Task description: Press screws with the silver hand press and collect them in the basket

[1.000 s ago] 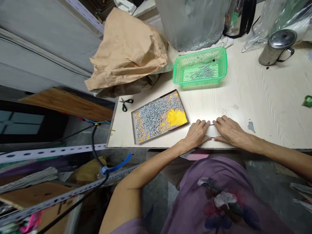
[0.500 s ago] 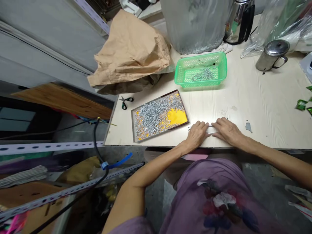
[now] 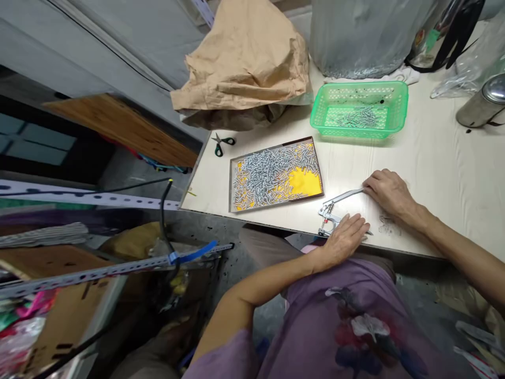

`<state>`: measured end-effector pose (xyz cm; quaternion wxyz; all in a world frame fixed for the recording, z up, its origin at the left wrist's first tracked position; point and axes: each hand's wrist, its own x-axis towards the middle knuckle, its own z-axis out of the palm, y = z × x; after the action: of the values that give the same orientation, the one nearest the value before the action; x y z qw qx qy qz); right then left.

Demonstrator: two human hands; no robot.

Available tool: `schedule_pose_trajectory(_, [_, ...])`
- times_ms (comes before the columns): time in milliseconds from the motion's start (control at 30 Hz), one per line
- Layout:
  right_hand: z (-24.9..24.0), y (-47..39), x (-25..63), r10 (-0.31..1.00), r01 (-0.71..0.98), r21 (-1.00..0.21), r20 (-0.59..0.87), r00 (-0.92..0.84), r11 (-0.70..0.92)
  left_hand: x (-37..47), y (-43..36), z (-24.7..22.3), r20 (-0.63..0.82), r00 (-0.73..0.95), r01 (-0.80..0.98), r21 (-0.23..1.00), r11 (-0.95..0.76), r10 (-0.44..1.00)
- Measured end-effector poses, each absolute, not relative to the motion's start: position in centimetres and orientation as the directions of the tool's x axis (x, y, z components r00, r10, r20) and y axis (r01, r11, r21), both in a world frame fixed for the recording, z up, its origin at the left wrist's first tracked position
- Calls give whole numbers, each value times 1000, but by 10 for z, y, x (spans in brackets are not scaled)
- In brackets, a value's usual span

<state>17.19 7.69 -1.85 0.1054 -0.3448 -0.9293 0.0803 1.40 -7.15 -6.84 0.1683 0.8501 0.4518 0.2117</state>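
Note:
A pair of silvery metal pliers (image 3: 328, 211) lies at the table's front edge, its two handles spread wide apart. A spring and a small red part show at its jaw end. My right hand (image 3: 390, 195) has its fingers curled round the end of the upper handle. Across the lower handle lies my left hand (image 3: 342, 243), fingers stretched out flat, with the handle's tip showing past them. To the left, a shallow tray (image 3: 276, 204) holds many small metal screw-like pieces (image 3: 260, 176) over a yellow lining.
A green plastic basket (image 3: 359, 131) with more metal pieces stands behind. Scissors (image 3: 221, 143) lie at the left edge, near a brown paper bag (image 3: 248, 58). A large plastic bag (image 3: 363, 37), a kettle (image 3: 434, 37) and a steel cup (image 3: 479, 102) are at the back.
My hands, close together before, are now apart: the right is farther back, the left nearer my body. The pliers' handles have spread. The view has shifted to the right.

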Motion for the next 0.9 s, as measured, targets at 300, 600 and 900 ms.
schedule_pose_trajectory(300, [-4,23,84,111,98,-260,36,-993,961,-17,-101,-39,432,701,453,344,-822,567])
schedule_pose_trajectory(600, [-8,39,74,231,76,-349,428,-874,934,-133,-35,1,222,-66,957,290,-1,973])
schedule_pose_trajectory(900, [48,183,106,761,630,-435,453,-464,643,-144,3,-8,-117,-162,956,227,185,980])
